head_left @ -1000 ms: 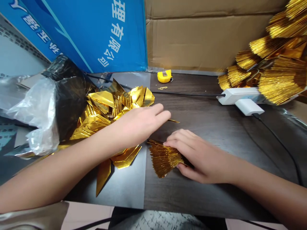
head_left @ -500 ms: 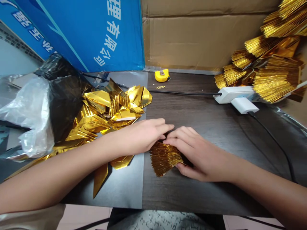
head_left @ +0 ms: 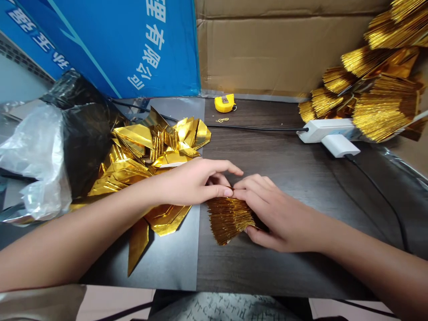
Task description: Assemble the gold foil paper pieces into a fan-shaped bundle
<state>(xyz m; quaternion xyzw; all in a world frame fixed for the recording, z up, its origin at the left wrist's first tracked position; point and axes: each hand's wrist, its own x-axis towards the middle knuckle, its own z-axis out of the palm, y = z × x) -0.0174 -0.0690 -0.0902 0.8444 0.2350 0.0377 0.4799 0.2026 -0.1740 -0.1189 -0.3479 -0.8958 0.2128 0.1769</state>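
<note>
A fanned stack of folded gold foil paper (head_left: 230, 219) lies on the dark table in front of me. My right hand (head_left: 267, 209) wraps round its right side, thumb at the near edge and fingers at the far edge. At the stack's far left edge is my left hand (head_left: 203, 180), its thumb and bent fingers pinched on the foil while the index finger stretches out over it. Loose folded gold foil pieces (head_left: 133, 171) are heaped to the left, partly beneath my left forearm.
Beyond the hands sit a yellow tape measure (head_left: 225, 103) and a small yellow loop (head_left: 222, 120). A black cable runs to a white power strip (head_left: 329, 130) with a charger. More gold fans (head_left: 381, 107) are piled right. A black plastic bag (head_left: 88, 142) stands left; cardboard (head_left: 250, 53) stands behind.
My left hand has turned so that its thumb now shows, pressed at the stack's far edge, and its index finger has lifted. My right hand keeps its hold.
</note>
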